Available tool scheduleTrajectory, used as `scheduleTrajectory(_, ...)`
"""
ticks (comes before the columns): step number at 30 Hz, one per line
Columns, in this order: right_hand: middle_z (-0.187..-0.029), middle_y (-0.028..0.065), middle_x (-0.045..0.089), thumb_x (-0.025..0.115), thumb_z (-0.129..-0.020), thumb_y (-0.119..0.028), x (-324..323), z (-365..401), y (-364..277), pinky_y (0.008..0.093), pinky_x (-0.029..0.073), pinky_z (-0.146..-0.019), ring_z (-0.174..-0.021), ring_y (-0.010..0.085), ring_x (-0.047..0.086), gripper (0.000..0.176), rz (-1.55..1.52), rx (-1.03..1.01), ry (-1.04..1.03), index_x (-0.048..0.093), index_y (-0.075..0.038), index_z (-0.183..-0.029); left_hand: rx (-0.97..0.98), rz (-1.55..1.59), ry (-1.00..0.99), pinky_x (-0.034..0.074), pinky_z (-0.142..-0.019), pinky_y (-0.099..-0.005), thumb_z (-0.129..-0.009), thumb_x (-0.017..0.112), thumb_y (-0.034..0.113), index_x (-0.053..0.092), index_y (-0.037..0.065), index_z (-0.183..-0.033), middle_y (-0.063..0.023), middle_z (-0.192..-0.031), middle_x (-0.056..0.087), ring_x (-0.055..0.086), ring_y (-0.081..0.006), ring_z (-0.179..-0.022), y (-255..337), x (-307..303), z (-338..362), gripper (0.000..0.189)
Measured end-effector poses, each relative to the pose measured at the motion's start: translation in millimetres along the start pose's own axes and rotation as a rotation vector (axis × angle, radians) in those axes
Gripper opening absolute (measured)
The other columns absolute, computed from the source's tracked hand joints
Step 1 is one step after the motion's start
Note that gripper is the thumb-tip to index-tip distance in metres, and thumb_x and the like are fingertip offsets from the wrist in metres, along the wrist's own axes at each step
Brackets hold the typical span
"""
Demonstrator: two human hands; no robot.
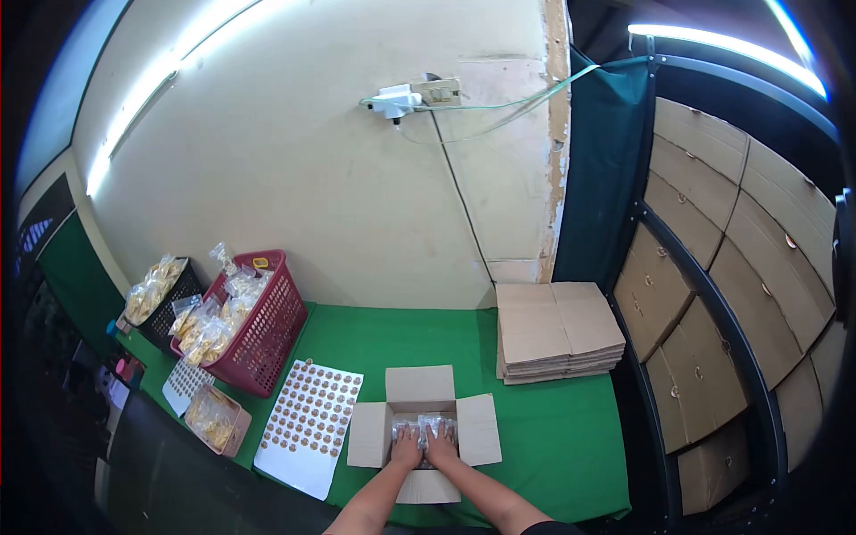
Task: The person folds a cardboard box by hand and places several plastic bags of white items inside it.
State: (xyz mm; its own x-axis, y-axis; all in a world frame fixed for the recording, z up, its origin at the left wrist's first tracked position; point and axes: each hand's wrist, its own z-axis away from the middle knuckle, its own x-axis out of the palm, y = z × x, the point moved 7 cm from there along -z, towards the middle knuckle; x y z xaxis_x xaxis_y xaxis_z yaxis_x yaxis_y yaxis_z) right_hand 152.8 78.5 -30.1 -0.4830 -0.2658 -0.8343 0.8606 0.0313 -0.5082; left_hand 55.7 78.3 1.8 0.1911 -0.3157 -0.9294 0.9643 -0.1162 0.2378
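Note:
An open cardboard box [420, 383] with its flaps folded out stands on the green-covered table. Clear plastic packets [436, 420] lie inside it. Both hands reach into the box from the near side. My left hand [407, 448] lies flat on the packets at the left, fingers spread. Beside it, my right hand [440, 446] rests on the packets at the right, its fingers also apart. What the packets contain is too small to tell.
Left of the box lies a sticker sheet [312, 419]. Farther left are a red basket [281, 330] of packets, a black basket [183, 294] and a small pink basket [239, 426]. Flattened cardboard [562, 330] is stacked at the right, near a rack of boxes [704, 357].

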Motion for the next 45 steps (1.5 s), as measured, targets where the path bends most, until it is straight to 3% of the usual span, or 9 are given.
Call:
scheduleTrajectory(9,-0.146,0.0302,0.007,0.06,-0.079,-0.031,-17,4,-13,0.0532,0.02,-0.109,-0.134,0.0509,0.01,0.079,0.211,0.003,0.06,0.02,-0.012,-0.144,0.192,0.1,0.018,0.026,-0.108,-0.0442,-0.083,0.058,0.031,0.031,0.01,-0.14,-0.0227,-0.146,0.023,0.024,-0.039,-0.134,-12,9,-10,0.066)
scheduleTrajectory(13,-0.139,0.0271,0.032,0.067,-0.074,-0.021,-56,10,-23,0.0431,0.03,-0.106,-0.129,0.0421,0.032,0.065,-0.199,-0.022,0.18,0.043,-0.003,-0.131,0.231,0.556,0.007,0.036,-0.101,-0.0421,-0.086,0.057,0.034,0.034,0.009,-0.139,-0.0228,-0.136,0.04,0.042,-0.0388,-0.123,-9,-23,-10,0.063)
scheduleTrajectory(16,-0.115,0.019,0.058,0.069,-0.073,-0.015,-80,15,-33,0.0379,0.041,-0.095,-0.109,0.0333,0.054,0.049,-0.42,-0.101,0.431,0.054,-0.003,-0.119,0.279,0.815,-0.005,0.04,-0.096,-0.0412,-0.087,0.055,0.037,0.035,0.008,-0.138,-0.022,-0.129,0.048,0.05,-0.0375,-0.115,-12,-53,-11,0.062)
scheduleTrajectory(21,-0.107,0.0132,0.061,0.065,-0.078,-0.009,-113,11,-63,0.0324,0.046,-0.086,-0.1,0.0212,0.058,0.038,-0.66,0.044,0.546,0.056,-0.003,-0.115,0.351,1.007,-0.005,0.042,-0.094,-0.0352,-0.088,0.06,0.032,0.038,0.006,-0.135,-0.0178,-0.122,0.055,0.054,-0.0269,-0.113,-33,-102,-13,0.058)
scheduleTrajectory(22,-0.106,0.0117,0.061,0.064,-0.079,-0.008,-122,12,-67,0.0303,0.047,-0.084,-0.098,0.018,0.058,0.035,-0.736,0.083,0.624,0.057,-0.003,-0.114,0.338,1.101,0.019,0.045,-0.089,-0.0333,-0.087,0.061,0.03,0.043,0.007,-0.131,-0.0152,-0.11,0.06,0.058,-0.0236,-0.105,-39,-111,-14,0.054)
scheduleTrajectory(27,-0.105,0.0088,0.061,0.061,-0.083,-0.009,-147,-5,-104,0.0277,0.047,-0.079,-0.092,0.0163,0.059,0.029,-0.796,0.042,0.715,0.057,-0.002,-0.112,0.408,1.172,0.039,0.047,-0.084,-0.0321,-0.087,0.061,0.028,0.046,0.004,-0.127,-0.0136,-0.106,0.061,0.06,-0.0217,-0.095,-73,-169,-24,0.05)
scheduleTrajectory(34,-0.101,0.0107,0.064,0.062,-0.083,-0.012,-196,-75,-235,0.0306,0.048,-0.081,-0.09,0.0168,0.061,0.024,-0.914,-0.123,0.716,0.06,-0.001,-0.105,0.303,1.148,0.247,0.048,-0.077,-0.0293,-0.086,0.063,0.023,0.048,0.007,-0.125,-0.0087,-0.103,0.062,0.06,-0.0142,-0.087,-169,-302,-24,0.045)
scheduleTrajectory(36,-0.098,0.0098,0.065,0.063,-0.083,-0.013,-198,-103,-281,0.0304,0.048,-0.079,-0.086,0.0168,0.062,0.023,-0.921,-0.226,0.716,0.06,-0.002,-0.103,0.356,1.125,0.441,0.048,-0.075,-0.0284,-0.085,0.063,0.02,0.05,0.006,-0.122,-0.0084,-0.101,0.062,0.06,-0.0146,-0.084,-211,-342,-33,0.042)
scheduleTrajectory(45,-0.085,0.0082,0.066,0.062,-0.083,-0.013,-185,-244,-511,0.0285,0.05,-0.073,-0.079,0.0148,0.063,0.02,-0.74,-0.406,0.659,0.062,0.0,-0.099,0.245,1.019,0.697,0.048,-0.07,-0.0275,-0.083,0.062,0.013,0.055,0.003,-0.114,-0.0092,-0.091,0.062,0.06,-0.0152,-0.082,-415,-495,-100,0.033)
